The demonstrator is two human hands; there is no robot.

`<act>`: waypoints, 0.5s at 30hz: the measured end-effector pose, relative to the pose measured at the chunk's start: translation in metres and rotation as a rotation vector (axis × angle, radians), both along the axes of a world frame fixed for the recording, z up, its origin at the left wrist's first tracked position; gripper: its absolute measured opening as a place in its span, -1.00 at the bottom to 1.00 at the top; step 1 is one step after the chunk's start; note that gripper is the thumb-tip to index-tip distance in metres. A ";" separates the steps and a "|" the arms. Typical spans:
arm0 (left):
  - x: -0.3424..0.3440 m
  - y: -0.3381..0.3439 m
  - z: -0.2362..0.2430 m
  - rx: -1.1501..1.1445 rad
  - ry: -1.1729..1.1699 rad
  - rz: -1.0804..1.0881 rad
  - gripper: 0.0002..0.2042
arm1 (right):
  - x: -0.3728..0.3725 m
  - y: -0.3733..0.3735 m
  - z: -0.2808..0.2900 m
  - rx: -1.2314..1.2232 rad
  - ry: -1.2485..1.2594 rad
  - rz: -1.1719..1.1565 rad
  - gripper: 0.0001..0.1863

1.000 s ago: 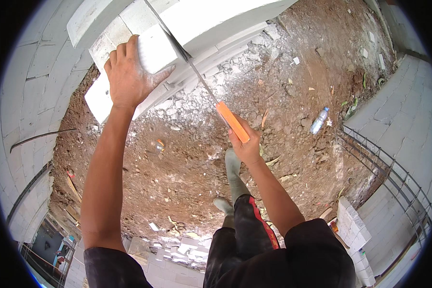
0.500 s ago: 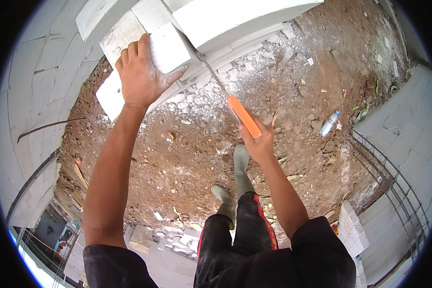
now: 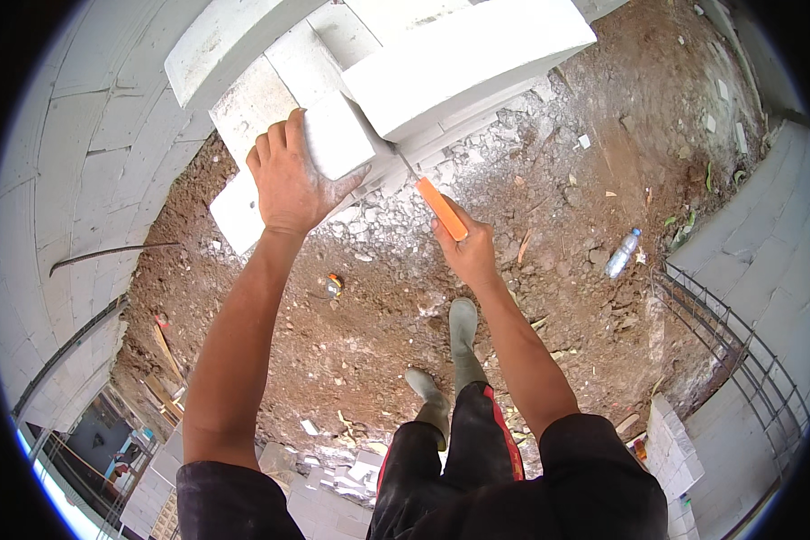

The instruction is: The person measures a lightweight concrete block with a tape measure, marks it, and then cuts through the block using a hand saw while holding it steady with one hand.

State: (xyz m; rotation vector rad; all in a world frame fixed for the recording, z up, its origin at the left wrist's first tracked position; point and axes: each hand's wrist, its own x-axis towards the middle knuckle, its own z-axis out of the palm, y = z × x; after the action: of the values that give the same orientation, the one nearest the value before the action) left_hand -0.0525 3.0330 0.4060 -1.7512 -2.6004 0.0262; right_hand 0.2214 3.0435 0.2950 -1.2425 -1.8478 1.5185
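Note:
My left hand [image 3: 288, 184] grips the near left side of a small white block [image 3: 340, 139], fingers over its top and thumb along its front face. This block rests on other pale blocks, beside a long white block [image 3: 472, 67] on its right. In my right hand [image 3: 470, 250] is the orange handle of a hand saw [image 3: 441, 207]. Its thin blade shows almost edge-on and runs forward to the small block's right side, by the gap next to the long block. The blade's far end is hidden there.
White crumbs and dust lie along the foot of the blocks. On the brown soil are a tape measure [image 3: 334, 286] and a plastic bottle [image 3: 622, 253]. A rebar cage [image 3: 738, 337] stands at right. A bent rod [image 3: 112, 254] sticks out at left near the block wall [image 3: 72, 189].
My right hand has pushed the saw forward, so less blade shows between handle and block. My left hand keeps its hold on the block. The whole view has shifted slightly.

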 end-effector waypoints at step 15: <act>-0.014 0.011 0.001 0.087 0.150 -0.080 0.09 | 0.139 -0.137 0.066 0.086 -0.541 -0.192 -0.13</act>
State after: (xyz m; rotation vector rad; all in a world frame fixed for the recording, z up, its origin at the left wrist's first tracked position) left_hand -0.0662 3.0437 0.4072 -1.7495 -2.3891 0.0419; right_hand 0.3600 2.9064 0.3611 -1.8604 -2.0054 1.0536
